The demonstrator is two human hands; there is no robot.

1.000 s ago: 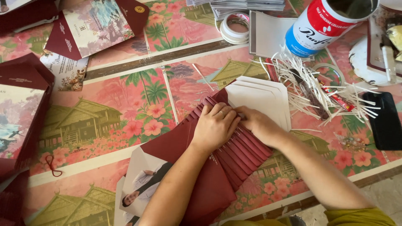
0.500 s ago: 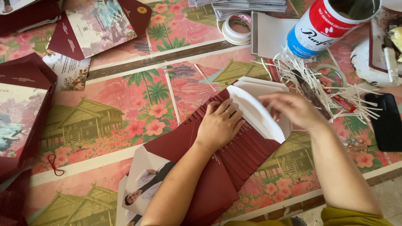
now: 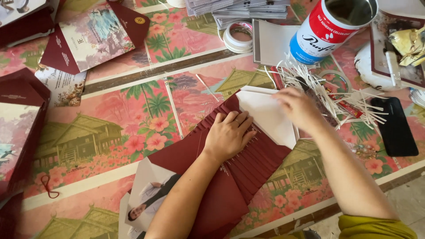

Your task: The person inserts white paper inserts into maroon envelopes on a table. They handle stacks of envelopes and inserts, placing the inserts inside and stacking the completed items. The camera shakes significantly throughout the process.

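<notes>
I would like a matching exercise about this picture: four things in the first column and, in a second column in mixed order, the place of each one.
Things:
1. left hand
2. right hand
3. tape rolls
4. black phone

Places:
A. at the right edge of the mat, beside the white paper strips
B. flat on the fanned dark red cards
C. at the top, left of the open tin can
D. on the white flap, at its right side

Pairs: 1-B, 2-D, 3-C, 4-A
</notes>
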